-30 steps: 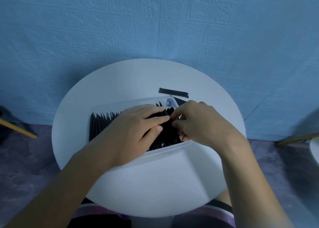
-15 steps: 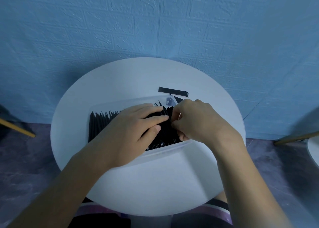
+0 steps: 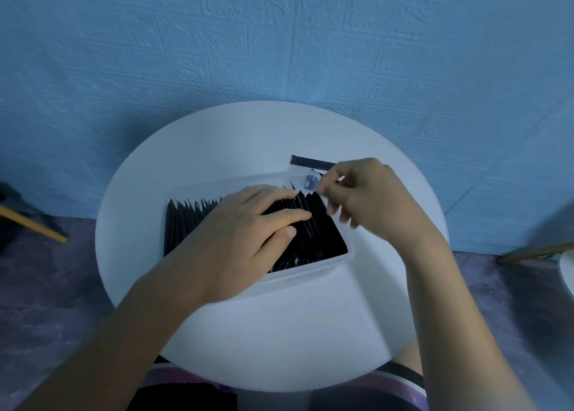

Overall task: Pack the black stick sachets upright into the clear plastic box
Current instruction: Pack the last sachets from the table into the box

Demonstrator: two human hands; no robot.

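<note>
My right hand (image 3: pixel 369 197) has lifted off the packed sachets (image 3: pixel 186 221), loosely curled and apparently empty. My left hand (image 3: pixel 236 233) presses them flat-fingered. The loose sachet (image 3: pixel 312 162) lies crosswise just above the right hand.

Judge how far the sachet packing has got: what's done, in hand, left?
Done: a row of black sachets stands in the clear box. In hand: the left hand presses flat on the row; the right hand, blurred and seemingly empty, hovers by the far corner. Left: one loose sachet lies on the table behind it.

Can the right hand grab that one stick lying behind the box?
Probably yes: the right hand is up right beside the stick, looks empty, and nothing lies between them.
</note>
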